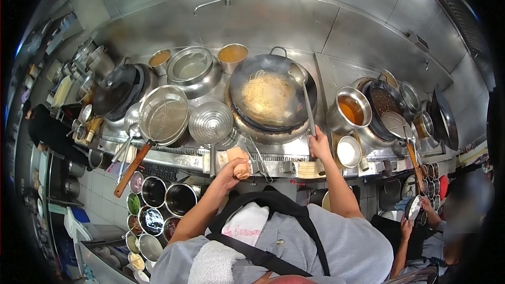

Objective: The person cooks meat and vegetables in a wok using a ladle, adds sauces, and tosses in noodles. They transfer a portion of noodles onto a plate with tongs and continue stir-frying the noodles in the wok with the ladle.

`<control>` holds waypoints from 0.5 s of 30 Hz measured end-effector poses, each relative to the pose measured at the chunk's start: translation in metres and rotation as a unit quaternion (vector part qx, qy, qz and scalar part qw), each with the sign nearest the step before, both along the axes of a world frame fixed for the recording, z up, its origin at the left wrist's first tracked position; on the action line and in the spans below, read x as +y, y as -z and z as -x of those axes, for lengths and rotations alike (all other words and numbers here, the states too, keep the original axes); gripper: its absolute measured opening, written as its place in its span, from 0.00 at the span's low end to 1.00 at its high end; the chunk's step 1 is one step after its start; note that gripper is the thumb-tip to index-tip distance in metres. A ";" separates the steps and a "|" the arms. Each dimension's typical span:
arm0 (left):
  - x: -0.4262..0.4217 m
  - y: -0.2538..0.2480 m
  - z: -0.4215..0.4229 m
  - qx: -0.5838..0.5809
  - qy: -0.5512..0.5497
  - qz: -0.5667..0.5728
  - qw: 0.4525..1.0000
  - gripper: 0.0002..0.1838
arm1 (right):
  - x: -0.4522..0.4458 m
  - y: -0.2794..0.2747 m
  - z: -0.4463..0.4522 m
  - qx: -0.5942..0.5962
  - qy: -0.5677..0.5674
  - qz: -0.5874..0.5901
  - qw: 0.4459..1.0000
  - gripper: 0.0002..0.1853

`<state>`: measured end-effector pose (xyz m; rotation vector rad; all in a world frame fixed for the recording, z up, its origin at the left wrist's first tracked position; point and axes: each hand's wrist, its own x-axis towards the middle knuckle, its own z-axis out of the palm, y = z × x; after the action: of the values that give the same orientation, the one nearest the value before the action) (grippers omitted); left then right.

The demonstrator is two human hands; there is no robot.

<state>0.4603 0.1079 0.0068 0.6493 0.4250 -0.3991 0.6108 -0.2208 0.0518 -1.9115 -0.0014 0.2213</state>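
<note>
Noodles (pixel 267 94) lay heaped in the dark wok (pixel 255 66), forward of both hands, with steam over them. The right hand (pixel 319 145) was the nearer of the two, just outside the wok's near right edge; from its fingers the noodles lay forward and to the left. Those fingers were curled round the near end of a long-handled ladle (pixel 310 109). Its shaft ran away from the person, leaning a little left, up to a bowl at the wok's right side, beside the noodles rather than among them. Whether that bowl touched the metal, I could not tell.

From the left hand (pixel 231 173), the noodles lay forward and to the right. Its fingers were closed on a folded, tan cloth (pixel 239 162), held short of the wok at the front of the counter (pixel 284 151). The heap itself was roughly round, with no clear long axis. A perforated skimmer (pixel 210 122) lay left of the wok, its handle pointing back toward the person, and a pot of amber liquid (pixel 351 111) stood to the right.

Reddish script showed on the white cloth (pixel 246 223) at the person's chest; it seemed to begin with "Bur", but the rest was unclear. I could read no brand on the cookware
</note>
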 end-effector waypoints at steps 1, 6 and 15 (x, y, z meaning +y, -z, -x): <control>-0.004 -0.004 -0.004 0.008 -0.005 0.020 1.000 0.14 | 0.006 -0.001 -0.012 -0.004 0.003 0.017 1.000 0.32; -0.027 -0.004 -0.025 0.034 0.029 0.084 0.995 0.11 | 0.031 0.005 -0.027 -0.033 -0.118 0.098 0.988 0.33; -0.051 -0.021 -0.140 0.061 0.066 0.106 0.990 0.12 | -0.081 -0.013 0.074 -0.131 -0.125 0.463 0.868 0.35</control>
<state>0.6007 0.0567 0.0281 0.4477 0.4495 -0.6028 0.5369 -0.3016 0.0651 -2.8970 -0.3933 0.1396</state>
